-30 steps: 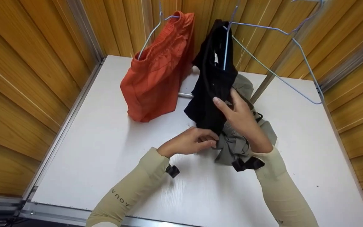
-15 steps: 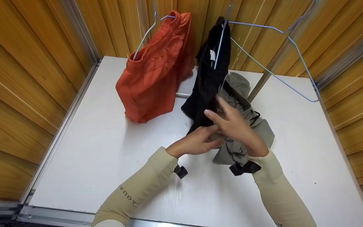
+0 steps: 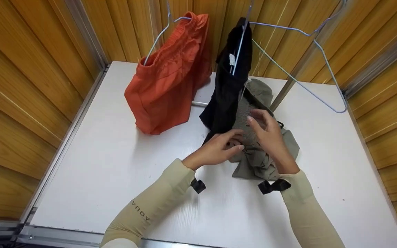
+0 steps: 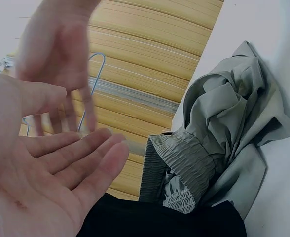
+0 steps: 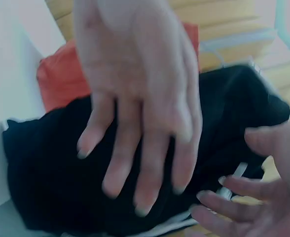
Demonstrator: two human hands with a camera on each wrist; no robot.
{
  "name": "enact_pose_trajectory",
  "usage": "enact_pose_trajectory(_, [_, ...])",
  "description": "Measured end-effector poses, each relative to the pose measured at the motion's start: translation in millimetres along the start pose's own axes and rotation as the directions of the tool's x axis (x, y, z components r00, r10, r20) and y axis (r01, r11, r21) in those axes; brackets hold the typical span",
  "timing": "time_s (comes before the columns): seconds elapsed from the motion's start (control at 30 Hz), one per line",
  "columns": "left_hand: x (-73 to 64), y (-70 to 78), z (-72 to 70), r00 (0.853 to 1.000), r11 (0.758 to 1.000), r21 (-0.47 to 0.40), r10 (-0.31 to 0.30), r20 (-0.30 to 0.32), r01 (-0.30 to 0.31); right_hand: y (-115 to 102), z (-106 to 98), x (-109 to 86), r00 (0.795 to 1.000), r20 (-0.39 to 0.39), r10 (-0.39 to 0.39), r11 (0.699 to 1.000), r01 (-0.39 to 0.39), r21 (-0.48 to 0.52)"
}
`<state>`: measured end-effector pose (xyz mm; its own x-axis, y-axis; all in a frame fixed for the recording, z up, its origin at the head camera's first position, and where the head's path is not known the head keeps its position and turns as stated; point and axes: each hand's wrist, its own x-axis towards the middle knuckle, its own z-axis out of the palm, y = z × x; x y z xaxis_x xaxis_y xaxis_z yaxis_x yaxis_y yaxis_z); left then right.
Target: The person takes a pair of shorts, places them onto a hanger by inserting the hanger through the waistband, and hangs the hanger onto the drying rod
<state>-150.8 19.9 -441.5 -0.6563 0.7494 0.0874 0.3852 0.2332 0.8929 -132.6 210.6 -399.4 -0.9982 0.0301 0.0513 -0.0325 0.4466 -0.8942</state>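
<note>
Black shorts (image 3: 224, 100) with a white label hang from a thin blue wire hanger (image 3: 241, 44). My left hand (image 3: 215, 150) is at their lower end with loosely bent fingers, holding nothing; whether it touches the cloth I cannot tell. My right hand (image 3: 271, 137) is just to the right of the shorts, thumb and fingers apart around nothing. Below and behind it lie crumpled grey-green shorts (image 4: 219, 108) with an elastic waist. In the right wrist view, the left hand (image 5: 140, 98) passes in front of the black cloth and the right hand (image 5: 263, 197) shows at the lower right.
Orange shorts (image 3: 167, 82) hang on another wire hanger at the left. A bare wire hanger (image 3: 298, 81) hangs at the right, by a slanted metal pole (image 3: 283, 93). The white tabletop (image 3: 115, 172) is enclosed by wood-panelled walls (image 3: 29, 69).
My right hand has drawn away from the black shorts, towards the right. The left hand has shifted slightly right, and the black shorts have turned and narrowed, uncovering more grey-green cloth.
</note>
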Motion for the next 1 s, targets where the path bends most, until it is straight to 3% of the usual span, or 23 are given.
enact_pose_trajectory(0.2, [1.3,-1.7,1.3,0.999,0.999,0.001,-0.038,-0.012,0.038,29.3,-1.0,7.7,0.98,-0.123,0.159,0.987,-0.161,-0.011])
enact_pose_trajectory(0.47, [5.9,-7.0,4.2,0.997,0.997,0.018,-0.068,-0.045,0.069,53.7,-1.5,13.4,0.943,-0.194,0.272,0.961,-0.277,0.006])
enact_pose_trajectory(0.63, [11.4,-9.8,5.6,0.991,0.993,0.018,-0.116,-0.07,0.117,63.9,3.8,17.6,0.932,-0.259,0.255,0.964,-0.266,-0.007])
enact_pose_trajectory(1.0, [22.3,-12.1,10.2,0.965,0.967,-0.1,-0.245,-0.092,0.236,81.2,13.5,30.0,0.909,-0.32,0.266,0.954,-0.296,-0.045])
